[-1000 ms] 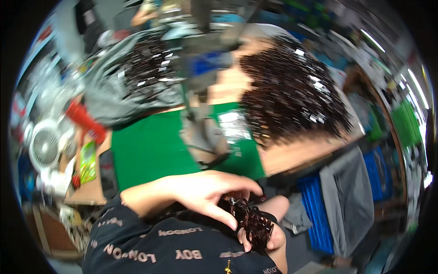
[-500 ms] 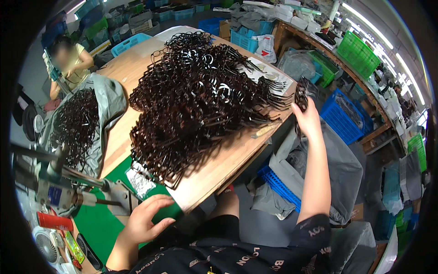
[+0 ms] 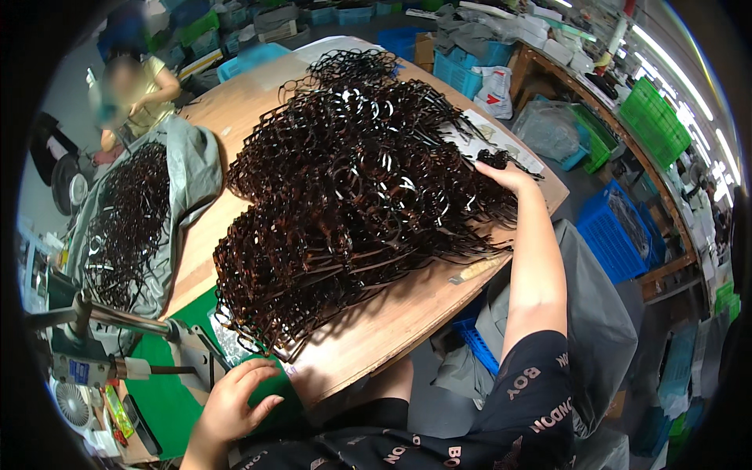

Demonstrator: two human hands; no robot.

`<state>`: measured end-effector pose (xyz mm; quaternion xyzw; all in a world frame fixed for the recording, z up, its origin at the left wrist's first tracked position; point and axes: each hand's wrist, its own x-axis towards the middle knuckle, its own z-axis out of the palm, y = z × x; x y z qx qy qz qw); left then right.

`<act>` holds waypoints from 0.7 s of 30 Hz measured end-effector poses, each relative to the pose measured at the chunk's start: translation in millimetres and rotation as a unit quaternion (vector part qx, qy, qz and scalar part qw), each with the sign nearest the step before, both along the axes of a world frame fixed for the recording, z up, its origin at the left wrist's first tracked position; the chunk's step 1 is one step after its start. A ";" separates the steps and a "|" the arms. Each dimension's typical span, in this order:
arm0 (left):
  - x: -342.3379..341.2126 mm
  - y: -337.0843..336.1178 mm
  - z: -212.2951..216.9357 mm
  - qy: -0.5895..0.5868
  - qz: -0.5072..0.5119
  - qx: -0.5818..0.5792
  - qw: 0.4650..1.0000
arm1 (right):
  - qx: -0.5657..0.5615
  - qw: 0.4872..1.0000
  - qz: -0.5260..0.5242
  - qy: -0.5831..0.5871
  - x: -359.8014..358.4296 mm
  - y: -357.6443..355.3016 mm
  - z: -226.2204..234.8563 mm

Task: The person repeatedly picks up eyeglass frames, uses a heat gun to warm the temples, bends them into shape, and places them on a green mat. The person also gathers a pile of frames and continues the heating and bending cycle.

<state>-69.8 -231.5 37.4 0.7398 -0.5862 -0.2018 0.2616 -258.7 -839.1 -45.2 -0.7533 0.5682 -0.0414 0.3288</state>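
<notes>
Head view: looks like placing or picking up glasses frames (image 3: 470,200) at the right edge of the big pile (image 3: 337,204) on one counter (image 3: 352,370), right hand (image 3: 511,177) there, grip impossible to tell; left hand (image 3: 237,398) empty, fingers loosely spread near one green mat (image 3: 166,399). Calls next for avoiding snags in the tangle. Counted: two piles, the smaller pile (image 3: 129,223) on one grey cloth (image 3: 197,160); frames too many to count.

Left forearm (image 3: 205,446) partly beyond lower edge, co-worker's head (image 3: 125,76) blurry
</notes>
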 end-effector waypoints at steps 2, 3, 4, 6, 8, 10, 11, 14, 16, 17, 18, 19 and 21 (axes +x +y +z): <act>-2.2 -8.7 0.2 -0.009 -0.027 0.004 1.000 | -0.028 0.999 0.042 -0.002 12.4 9.0 -1.3; -0.7 -20.1 -1.0 -0.011 -0.055 -0.004 0.998 | -0.038 0.997 0.037 -0.050 3.7 -11.1 -10.3; 0.6 -33.3 -2.4 -0.012 -0.085 -0.012 0.996 | -0.069 0.994 0.038 -0.076 -11.0 -27.3 -21.0; -4.8 -50.2 -1.6 0.032 -0.119 0.013 0.992 | -0.054 0.993 0.045 -0.097 12.4 35.5 18.8; -8.6 -87.4 -2.6 0.073 -0.197 -0.033 0.977 | -0.057 0.996 0.022 -0.061 1.7 19.7 1.2; -17.2 -120.2 -3.2 0.138 -0.243 -0.023 0.960 | -0.049 0.988 0.070 -0.128 -4.0 26.0 -1.5; -24.2 -132.7 -1.7 0.176 -0.246 -0.022 0.953 | -0.042 0.984 0.074 -0.155 -4.6 28.2 -6.2; -39.1 -154.5 14.8 0.203 -0.235 -0.019 0.951 | -0.011 0.981 0.030 -0.191 2.9 43.7 -3.8; -37.0 -160.7 36.3 0.183 -0.202 -0.015 0.962 | 0.020 0.970 0.010 -0.240 -0.3 36.9 -12.3; -36.8 -163.0 48.5 0.173 -0.187 -0.015 0.967 | 0.010 0.977 -0.013 -0.215 -1.4 39.3 -8.7; -36.9 -163.0 62.1 0.161 -0.158 -0.025 0.974 | 0.021 0.980 -0.034 -0.197 0.0 40.1 -4.9; -36.6 -162.1 76.0 0.149 -0.133 -0.034 0.979 | 0.019 0.975 -0.054 -0.213 -0.8 38.1 -8.1; -38.8 -160.6 104.5 0.139 -0.076 -0.037 0.987 | 0.035 0.981 -0.073 -0.179 4.9 41.0 -2.6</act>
